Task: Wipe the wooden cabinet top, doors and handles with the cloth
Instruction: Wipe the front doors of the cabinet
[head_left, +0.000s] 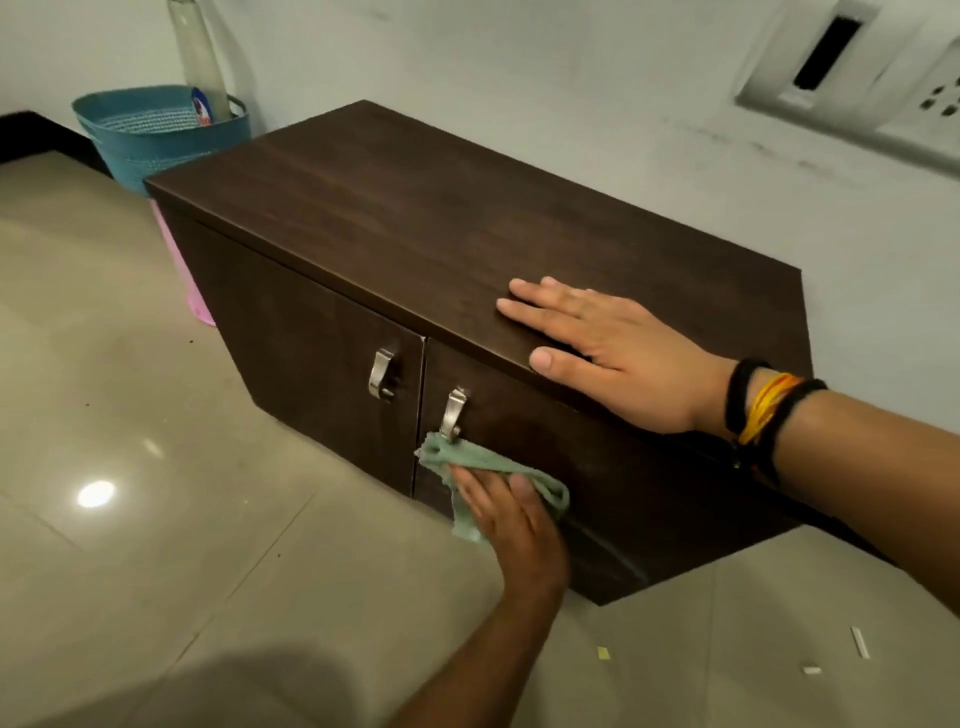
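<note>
Cabinet (415, 228): dark brown, faint wood-grain streaks. Handles (383, 375): silver metal. Cloth (467, 457): pale green. Basket (156, 140): teal-blue, woven mesh pattern. Bottle (200, 57): clear, blue-red-white label. Sheet (184, 275) beside cabinet: pink. Floor tiles (130, 467): glossy beige. Wall (571, 78): white. Wristbands (763, 405): black, yellow-orange threads.

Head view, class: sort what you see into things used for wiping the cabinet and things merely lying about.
In use: wooden cabinet, green cloth, door handles, left hand, right hand.
Lying about: blue basket, bottle, pink item, paper scraps.
</note>
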